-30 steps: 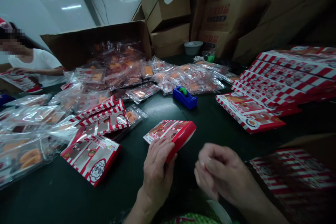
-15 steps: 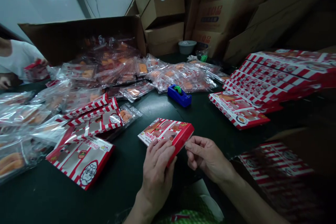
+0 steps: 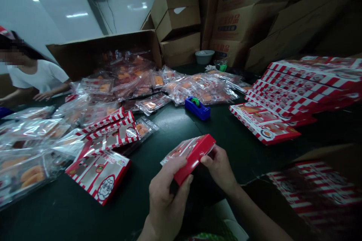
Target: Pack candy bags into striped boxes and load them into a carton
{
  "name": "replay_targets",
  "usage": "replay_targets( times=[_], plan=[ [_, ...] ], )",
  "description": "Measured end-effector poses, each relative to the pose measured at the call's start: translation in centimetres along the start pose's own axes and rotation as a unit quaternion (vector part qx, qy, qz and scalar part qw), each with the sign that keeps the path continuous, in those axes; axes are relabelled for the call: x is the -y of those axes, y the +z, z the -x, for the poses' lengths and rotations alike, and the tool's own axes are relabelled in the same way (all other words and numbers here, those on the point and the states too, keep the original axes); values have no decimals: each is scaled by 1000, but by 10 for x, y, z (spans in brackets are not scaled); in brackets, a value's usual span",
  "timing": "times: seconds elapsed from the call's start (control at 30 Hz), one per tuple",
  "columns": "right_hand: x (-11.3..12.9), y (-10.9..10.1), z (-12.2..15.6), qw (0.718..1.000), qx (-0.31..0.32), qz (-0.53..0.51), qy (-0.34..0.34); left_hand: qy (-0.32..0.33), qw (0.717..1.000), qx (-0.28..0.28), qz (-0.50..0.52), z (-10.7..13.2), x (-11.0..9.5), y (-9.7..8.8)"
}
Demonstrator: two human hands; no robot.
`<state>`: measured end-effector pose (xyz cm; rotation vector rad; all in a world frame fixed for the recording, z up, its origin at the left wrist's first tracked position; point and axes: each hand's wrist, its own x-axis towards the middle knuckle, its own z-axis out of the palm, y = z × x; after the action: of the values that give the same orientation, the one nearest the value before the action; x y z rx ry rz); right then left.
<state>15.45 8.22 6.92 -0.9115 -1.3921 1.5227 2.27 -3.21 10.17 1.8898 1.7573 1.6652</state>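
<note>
Between my two hands a red and white printed box (image 3: pixel 195 158) is held tilted, its plain red side turned toward me. My left hand (image 3: pixel 168 192) wraps the near left end, thumb along the lower edge and fingers over the top. At the right end, my right hand (image 3: pixel 220 167) grips the box's corner between thumb and fingers. A blue tape dispenser (image 3: pixel 198 108) with a green roll stands just beyond the box. To the left, another striped box (image 3: pixel 97 173) lies on the dark table, with folded striped boxes (image 3: pixel 113 135) behind it.
Clear packets of orange-brown food (image 3: pixel 127 71) heap up at the back and left, before an open carton (image 3: pixel 104 45). Striped boxes (image 3: pixel 294 86) are stacked at right; more boxes (image 3: pixel 319 184) lie in a carton below. A co-worker (image 3: pixel 36 71) sits at far left.
The box has tipped up, showing more of its red side. My right hand, formerly beside the end, now grips its corner. The view has shifted, bringing more of the co-worker into sight.
</note>
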Motion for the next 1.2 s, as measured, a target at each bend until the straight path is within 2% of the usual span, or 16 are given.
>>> replay_targets(
  times=[0.13, 0.23, 0.27, 0.3, 0.37, 0.43, 0.47, 0.53, 0.6, 0.67, 0.77, 0.9, 1.0, 1.03, 1.1, 1.2],
  plan=[
    [9, -11, -21, 993, -35, 104, -48, -96, 995, -9, 19, -3, -11, -27],
    [36, -30, -29, 940, -159, 226, -198, -140, 990, -17, 16, -7, -17, -43],
    [50, -34, -28, 916, -169, 250, -263, -144, 989, -5, 17, -10, -19, -47],
    [66, -35, -25, 899, -131, 271, -317, -143, 989, 19, 21, -13, -20, -50],
    [95, -28, -18, 853, 97, 365, -360, -131, 987, 87, 43, -22, -22, -54],
    [116, -15, -14, 776, 326, 456, -290, -127, 977, 152, 74, -29, -17, -56],
    [121, -9, -14, 747, 395, 474, -245, -126, 973, 179, 76, -30, -11, -55],
    [122, -7, -15, 734, 450, 465, -206, -99, 971, 214, 50, -28, 5, -51],
    [115, -18, -14, 742, 436, 440, -255, -11, 974, 226, -3, -25, 24, -39],
    [105, -40, -5, 740, 384, 450, -320, 126, 970, 203, -52, -27, 36, -18],
    [94, -88, 18, 722, 243, 520, -387, 291, 943, 130, -102, -51, 29, 37],
    [68, -172, 18, 671, 39, 609, -422, 369, 911, 125, -134, -106, -2, 140],
    [37, -231, -11, 609, -35, 720, -330, 343, 900, 189, -191, -122, -26, 194],
    [28, -247, -22, 599, -39, 739, -308, 332, 899, 211, -193, -118, -30, 198],
    [14, -271, -39, 586, -35, 761, -276, 309, 903, 243, -174, -100, -21, 179],
    [10, -288, -48, 587, -14, 767, -260, 218, 935, 208, -188, -56, 35, 96]
  ],
)
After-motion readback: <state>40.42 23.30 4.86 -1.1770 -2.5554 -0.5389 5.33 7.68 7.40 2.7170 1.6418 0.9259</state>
